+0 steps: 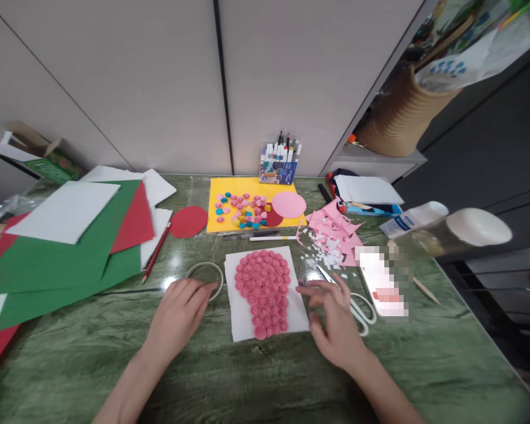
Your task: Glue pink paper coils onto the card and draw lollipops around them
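A square white sheet lies on the table before me, with many small pink rolled-paper pieces packed on it in a shape wide above and narrower below. To its left, my left hand has its fingers closed on the near side of a thin, pale ring like a roll of tape. My right hand hovers at the sheet's right edge with fingers apart and nothing in them. Partly behind that hand are white-handled scissors, their blades pointing up and left.
Behind the sheet, a yellow card bears small coloured pieces. Pink paper scraps and a phone sit rightward, near a bottle. Coloured sheets and a red pencil lie left. A marker box stands at the back.
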`<state>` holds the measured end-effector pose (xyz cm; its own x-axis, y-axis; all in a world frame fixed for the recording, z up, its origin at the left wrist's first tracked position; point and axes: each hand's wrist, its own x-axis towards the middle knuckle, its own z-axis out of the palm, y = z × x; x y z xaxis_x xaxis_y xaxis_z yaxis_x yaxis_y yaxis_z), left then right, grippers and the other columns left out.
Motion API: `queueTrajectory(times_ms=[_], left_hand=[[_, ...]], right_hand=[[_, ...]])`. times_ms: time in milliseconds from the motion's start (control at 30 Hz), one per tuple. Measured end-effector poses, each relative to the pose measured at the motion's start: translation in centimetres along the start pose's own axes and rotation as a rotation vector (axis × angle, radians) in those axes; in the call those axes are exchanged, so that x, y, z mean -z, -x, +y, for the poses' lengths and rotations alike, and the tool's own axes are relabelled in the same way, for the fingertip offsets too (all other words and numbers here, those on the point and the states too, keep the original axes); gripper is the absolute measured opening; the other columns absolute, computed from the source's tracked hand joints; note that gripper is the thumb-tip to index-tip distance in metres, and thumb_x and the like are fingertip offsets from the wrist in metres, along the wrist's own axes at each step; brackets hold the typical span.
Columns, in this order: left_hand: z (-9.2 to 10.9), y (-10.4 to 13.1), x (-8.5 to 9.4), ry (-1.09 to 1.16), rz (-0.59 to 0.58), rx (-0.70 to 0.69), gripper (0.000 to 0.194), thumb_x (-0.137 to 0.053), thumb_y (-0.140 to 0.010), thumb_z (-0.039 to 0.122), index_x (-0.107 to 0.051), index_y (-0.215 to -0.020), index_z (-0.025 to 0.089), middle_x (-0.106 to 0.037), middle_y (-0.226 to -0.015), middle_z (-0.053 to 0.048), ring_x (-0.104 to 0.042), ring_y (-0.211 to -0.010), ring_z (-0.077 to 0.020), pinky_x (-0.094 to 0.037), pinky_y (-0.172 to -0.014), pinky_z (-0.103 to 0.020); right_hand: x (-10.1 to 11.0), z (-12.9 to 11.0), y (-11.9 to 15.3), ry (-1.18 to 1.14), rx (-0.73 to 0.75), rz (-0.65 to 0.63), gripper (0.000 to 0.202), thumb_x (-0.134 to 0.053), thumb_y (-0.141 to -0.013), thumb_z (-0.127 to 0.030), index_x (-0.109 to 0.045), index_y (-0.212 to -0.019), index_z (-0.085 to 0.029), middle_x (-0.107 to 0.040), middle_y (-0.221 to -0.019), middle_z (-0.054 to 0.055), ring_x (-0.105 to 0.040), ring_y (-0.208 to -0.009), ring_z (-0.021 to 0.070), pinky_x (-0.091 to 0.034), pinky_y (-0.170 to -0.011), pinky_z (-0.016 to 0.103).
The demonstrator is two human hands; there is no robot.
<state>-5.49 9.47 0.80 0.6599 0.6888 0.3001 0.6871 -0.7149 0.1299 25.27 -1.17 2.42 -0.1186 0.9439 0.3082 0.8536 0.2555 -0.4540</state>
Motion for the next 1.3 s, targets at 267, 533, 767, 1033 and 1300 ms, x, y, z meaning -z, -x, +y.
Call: queueTrajectory(times_ms=[267, 533, 767, 1033, 1300], left_hand=[[1.8, -1.1, 0.1, 0.088, 0.223, 0.078, 0.011, -0.056, -0.086, 0.025, -0.061, -0.077, 0.02, -0.062, -0.062, 0.001, -0.054, -0.058, -0.013, -0.038, -0.06, -0.027], [1.5, -0.6, -1.1, -0.009, 0.089, 0.171, 0.015, -0.053, -0.087, 0.031, -0.06, -0.083, 0.019, -0.061, -0.067, -0.001, -0.054, -0.061, -0.0169, -0.038, -0.063, -0.03], [1.1, -1.0, -2.5, -0.013, -0.12, 0.236, 0.022, -0.052, -0.085, 0.036, -0.059, -0.096, 0.019, -0.06, -0.09, -0.007, -0.054, -0.085, -0.025, -0.038, -0.073, -0.037], [0.5, -0.4, -2.8, 0.073, 0.065, 0.223, 0.011, -0.053, -0.084, 0.027, -0.055, -0.076, 0.019, -0.058, -0.07, -0.001, -0.054, -0.068, -0.0176, -0.038, -0.067, -0.031], [1.9, 0.1, -2.2, 0.17, 0.251, 0.137, 0.009, -0.049, -0.085, 0.019, -0.043, -0.079, 0.019, -0.053, -0.061, 0.002, -0.049, -0.052, -0.0137, -0.039, -0.055, -0.026]], right_hand=[[-0.1, -1.5, -3.1, -0.011, 0.031, -0.015, 0.046, -0.045, -0.066, -0.005, -0.044, -0.109, -0.021, -0.058, -0.083, 0.002, -0.051, -0.102, 0.0256, -0.02, -0.101, 0.061], [-1.7, -2.6, -4.6, -0.068, 0.025, 0.016, 0.036, -0.044, -0.065, -0.003, -0.046, -0.097, -0.021, -0.06, -0.089, 0.003, -0.05, -0.101, 0.0232, -0.019, -0.104, 0.058], [-3.1, -0.5, -3.9, -0.065, -0.056, 0.033, 0.034, -0.045, -0.067, -0.005, -0.048, -0.098, -0.021, -0.059, -0.088, 0.004, -0.052, -0.098, 0.0226, -0.02, -0.104, 0.057], [-3.5, -0.6, -3.5, -0.108, -0.017, 0.069, 0.031, -0.045, -0.069, -0.004, -0.048, -0.095, -0.022, -0.06, -0.086, 0.002, -0.054, -0.091, 0.0199, -0.024, -0.103, 0.054], [-3.9, -0.9, -3.1, -0.112, 0.016, 0.079, 0.032, -0.046, -0.07, -0.005, -0.051, -0.097, -0.021, -0.061, -0.088, 0.003, -0.054, -0.091, 0.0198, -0.027, -0.101, 0.053]])
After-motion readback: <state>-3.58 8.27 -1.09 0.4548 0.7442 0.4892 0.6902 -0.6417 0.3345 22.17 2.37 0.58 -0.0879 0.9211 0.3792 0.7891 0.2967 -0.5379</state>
